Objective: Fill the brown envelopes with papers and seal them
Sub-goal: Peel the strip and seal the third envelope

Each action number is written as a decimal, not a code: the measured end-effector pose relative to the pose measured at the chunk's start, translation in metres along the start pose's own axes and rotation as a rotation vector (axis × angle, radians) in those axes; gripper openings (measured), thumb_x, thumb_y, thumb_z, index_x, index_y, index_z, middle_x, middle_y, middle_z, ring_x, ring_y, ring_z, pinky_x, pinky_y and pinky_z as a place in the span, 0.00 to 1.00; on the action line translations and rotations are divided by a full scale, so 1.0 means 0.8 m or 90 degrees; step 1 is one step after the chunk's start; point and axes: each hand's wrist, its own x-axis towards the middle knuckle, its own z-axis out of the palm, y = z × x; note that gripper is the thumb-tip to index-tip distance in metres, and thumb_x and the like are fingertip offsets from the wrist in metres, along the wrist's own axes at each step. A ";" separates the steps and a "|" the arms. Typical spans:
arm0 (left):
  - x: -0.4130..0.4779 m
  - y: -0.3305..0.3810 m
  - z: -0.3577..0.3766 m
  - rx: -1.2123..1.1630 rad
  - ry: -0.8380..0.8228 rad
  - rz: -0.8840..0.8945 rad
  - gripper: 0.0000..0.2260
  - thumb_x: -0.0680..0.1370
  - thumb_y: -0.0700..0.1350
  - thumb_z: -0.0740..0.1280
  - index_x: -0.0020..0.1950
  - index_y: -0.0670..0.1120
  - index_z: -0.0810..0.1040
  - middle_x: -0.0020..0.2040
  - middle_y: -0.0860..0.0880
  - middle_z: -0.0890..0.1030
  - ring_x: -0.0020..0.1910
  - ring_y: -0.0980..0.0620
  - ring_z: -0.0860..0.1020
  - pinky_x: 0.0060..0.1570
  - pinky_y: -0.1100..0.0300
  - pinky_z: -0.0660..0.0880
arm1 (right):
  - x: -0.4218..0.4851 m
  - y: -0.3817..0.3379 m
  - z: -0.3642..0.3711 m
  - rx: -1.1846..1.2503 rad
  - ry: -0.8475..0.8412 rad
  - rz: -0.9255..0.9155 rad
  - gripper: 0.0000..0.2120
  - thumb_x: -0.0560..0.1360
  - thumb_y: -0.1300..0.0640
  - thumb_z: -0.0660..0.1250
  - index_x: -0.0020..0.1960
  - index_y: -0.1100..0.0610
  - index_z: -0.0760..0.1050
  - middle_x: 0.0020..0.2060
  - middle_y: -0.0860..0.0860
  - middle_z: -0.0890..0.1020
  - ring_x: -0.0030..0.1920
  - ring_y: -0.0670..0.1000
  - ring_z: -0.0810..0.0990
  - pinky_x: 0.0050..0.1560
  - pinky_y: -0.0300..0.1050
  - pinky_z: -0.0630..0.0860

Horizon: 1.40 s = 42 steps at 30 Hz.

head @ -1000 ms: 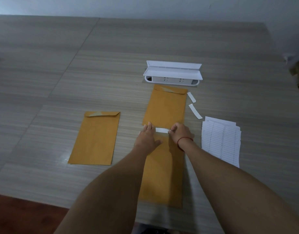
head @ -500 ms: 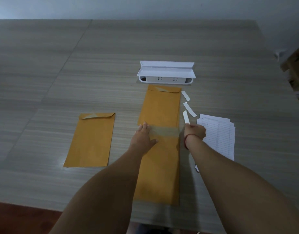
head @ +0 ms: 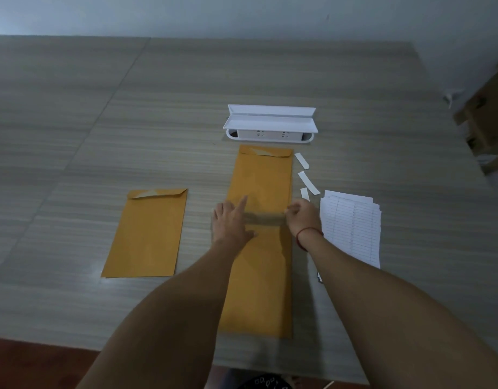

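Note:
Two brown envelopes lie end to end in the middle of the table: the far envelope [head: 263,175] with its flap folded down, and the near envelope [head: 257,279] with its flap [head: 266,219] lying open and showing a shiny glue band. My left hand [head: 231,223] rests flat on the flap's left end, fingers apart. At the flap's right end, my right hand [head: 302,219] has its fingertips curled on the flap's edge. A third brown envelope [head: 148,234] lies to the left. A stack of lined papers [head: 351,226] lies to the right.
Three white peel-off strips [head: 309,182] lie between the far envelope and the papers. A white socket box [head: 270,127] with its lid up stands behind the envelopes. The table's front edge [head: 158,348] is near me. Cardboard boxes [head: 486,119] stand off the table's right side.
My right hand pulled the white strip off the flap, laid it beside the other strips, and came back to the flap's right end. My left hand stayed on the flap.

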 end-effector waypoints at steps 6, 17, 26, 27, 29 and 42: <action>-0.023 -0.002 -0.008 0.068 0.020 0.056 0.19 0.71 0.53 0.74 0.59 0.51 0.76 0.61 0.48 0.71 0.64 0.47 0.66 0.67 0.55 0.62 | -0.021 -0.004 -0.001 -0.068 -0.118 -0.113 0.11 0.79 0.53 0.63 0.58 0.53 0.79 0.56 0.50 0.82 0.59 0.53 0.79 0.62 0.50 0.75; -0.066 0.003 0.008 -0.015 -0.171 0.077 0.21 0.80 0.44 0.62 0.73 0.52 0.66 0.78 0.51 0.59 0.75 0.48 0.61 0.70 0.50 0.64 | -0.072 0.026 0.028 -0.354 -0.218 -0.274 0.21 0.78 0.65 0.58 0.67 0.49 0.75 0.72 0.50 0.70 0.72 0.56 0.67 0.70 0.52 0.67; -0.078 -0.017 0.014 0.123 -0.204 -0.018 0.27 0.80 0.60 0.54 0.78 0.54 0.53 0.80 0.52 0.50 0.79 0.46 0.50 0.75 0.43 0.52 | -0.086 0.031 0.023 -0.543 -0.143 -0.240 0.23 0.79 0.57 0.56 0.74 0.52 0.65 0.77 0.47 0.60 0.74 0.50 0.63 0.76 0.60 0.43; -0.081 -0.021 0.013 0.126 -0.197 -0.033 0.29 0.80 0.62 0.54 0.78 0.54 0.53 0.80 0.52 0.50 0.79 0.46 0.50 0.75 0.43 0.51 | -0.087 0.034 0.019 -0.556 -0.129 -0.232 0.23 0.79 0.57 0.56 0.74 0.52 0.65 0.76 0.47 0.60 0.73 0.51 0.63 0.76 0.60 0.43; -0.085 -0.025 0.013 0.136 -0.183 -0.066 0.32 0.78 0.64 0.54 0.78 0.52 0.52 0.80 0.50 0.50 0.79 0.46 0.50 0.75 0.43 0.51 | -0.089 0.037 0.017 -0.579 -0.124 -0.213 0.24 0.78 0.56 0.56 0.74 0.52 0.64 0.76 0.48 0.60 0.74 0.51 0.63 0.76 0.62 0.43; -0.087 -0.035 -0.001 0.093 -0.214 -0.109 0.33 0.78 0.62 0.58 0.78 0.51 0.51 0.80 0.52 0.50 0.77 0.45 0.56 0.70 0.42 0.63 | -0.098 0.021 0.042 -0.511 -0.266 -0.193 0.27 0.82 0.52 0.51 0.79 0.51 0.50 0.79 0.45 0.47 0.79 0.55 0.45 0.75 0.65 0.47</action>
